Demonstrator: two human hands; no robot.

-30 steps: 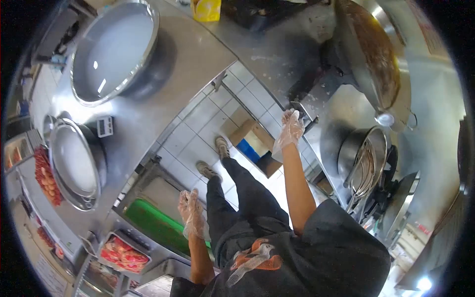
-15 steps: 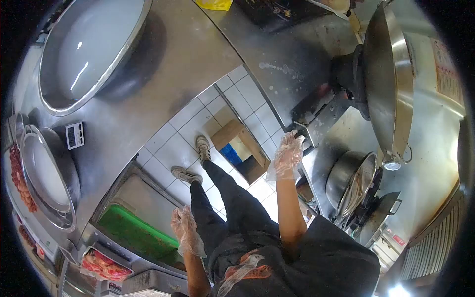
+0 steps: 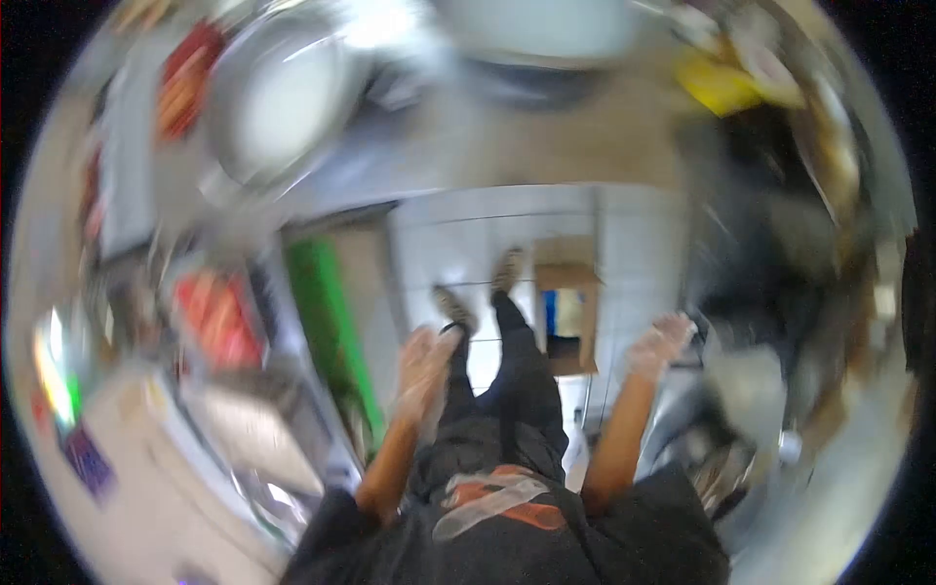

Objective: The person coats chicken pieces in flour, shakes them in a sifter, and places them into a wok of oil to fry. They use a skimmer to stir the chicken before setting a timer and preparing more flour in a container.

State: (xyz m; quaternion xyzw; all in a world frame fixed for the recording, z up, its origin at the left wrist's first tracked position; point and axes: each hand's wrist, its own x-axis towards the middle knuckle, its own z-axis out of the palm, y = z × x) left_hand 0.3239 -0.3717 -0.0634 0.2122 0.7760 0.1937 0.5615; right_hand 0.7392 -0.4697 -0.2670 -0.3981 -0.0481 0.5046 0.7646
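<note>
the steel counter (image 3: 546, 156) spans well ahead of both hands; it looks rigid and heavy, nothing to be lifted. the dark stove top (image 3: 756, 244) lies ahead and to the outside of the right grip, probably stiff and fixed too. the green tray (image 3: 336, 312) sits outside the left grip; i'd judge it light, best taken by its rim. the cardboard box (image 3: 588, 327) is on the floor below, between the grips, likely soft-walled.

the right hand (image 3: 663, 343) reaches toward the stove's edge, fingers bunched; i cannot tell whether they are clamped on anything. the left hand (image 3: 427, 369) hangs near the legs, fingers partly curled, its hold also too blurred to tell. smallest, a metal fitting (image 3: 701, 339) lies right at the right fingertips, contact unclear: likely hard, suiting a thumb-and-finger pinch, though the thin plastic gloves (image 3: 417, 402) could slip.
</note>
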